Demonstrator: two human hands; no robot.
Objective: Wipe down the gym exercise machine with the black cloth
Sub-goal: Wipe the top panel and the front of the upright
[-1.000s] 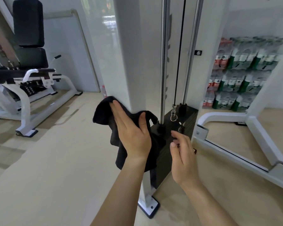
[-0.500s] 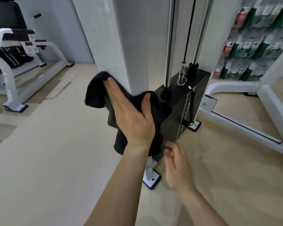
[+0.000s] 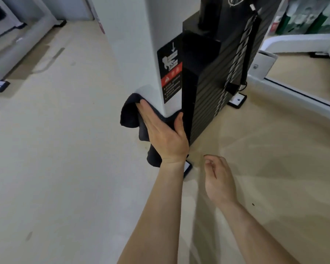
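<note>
Presses black cloth point(image 3: 130, 115) to the white upright point(image 3: 133, 54) with flat-fingered left hand point(image 3: 164, 136), right hand point(image 3: 219, 180) loosely curled, empty; risks the unpinched cloth slipping or snagging the weight stack point(image 3: 208, 96).

Cloth wiped down to the column's foot; right hand off the stack

The left hand point(image 3: 166, 138) has slid the black cloth point(image 3: 130, 115) down the corner of the white column point(image 3: 133, 54), from level with the top of the weight stack point(image 3: 208, 92) to below the warning label point(image 3: 171, 73), close to the foot plate point(image 3: 187, 166). The right hand point(image 3: 219, 180) has dropped from the stack's top edge and now hangs over the floor point(image 3: 46, 149), fingers loosely curled.
</note>
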